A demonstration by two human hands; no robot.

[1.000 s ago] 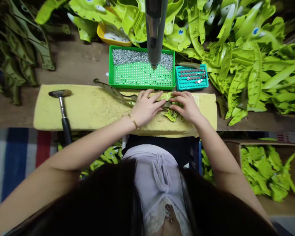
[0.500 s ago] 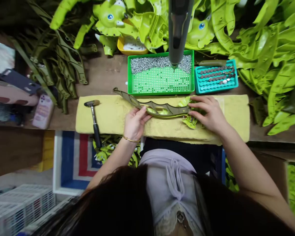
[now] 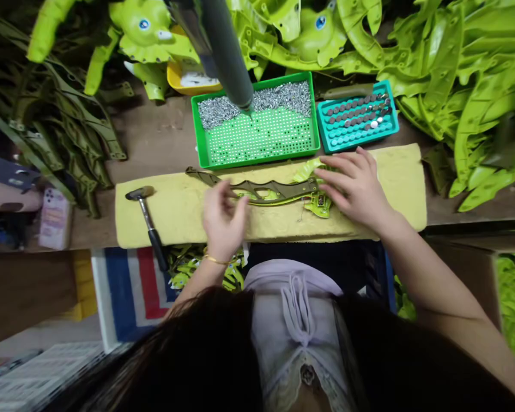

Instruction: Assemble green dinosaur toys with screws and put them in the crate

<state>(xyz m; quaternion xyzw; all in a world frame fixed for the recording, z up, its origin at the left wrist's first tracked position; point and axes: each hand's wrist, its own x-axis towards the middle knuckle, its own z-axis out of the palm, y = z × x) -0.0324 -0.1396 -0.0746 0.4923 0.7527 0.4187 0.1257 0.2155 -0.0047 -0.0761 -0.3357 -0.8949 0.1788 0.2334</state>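
Observation:
A long olive plastic part point(image 3: 283, 187) with oval cut-outs lies across the yellow cloth point(image 3: 395, 171). Under its right end shows a lime-green toy piece point(image 3: 320, 205) with small parts and a thin wire. My left hand point(image 3: 224, 222) is at the olive part's left stretch, thumb and fingers apart, no firm grip seen. Over the right end, my right hand point(image 3: 355, 186) has its fingers stretched out, the tips at the lime-green piece. On the cloth's left side rests a hammer point(image 3: 148, 220) with a black handle.
An electric screwdriver point(image 3: 227, 57) hangs over a green tray point(image 3: 199, 137) of screws. Beside it sits a teal tray point(image 3: 358, 134) with round metal discs. Olive parts point(image 3: 64, 131) pile up at left, lime-green toy shells point(image 3: 467, 86) at right. A phone point(image 3: 55, 217) lies at the left edge.
My left hand has let go of the olive part and drawn slightly left. The part has settled flat on the cloth. My right hand's fingers have spread. The whole view has shifted.

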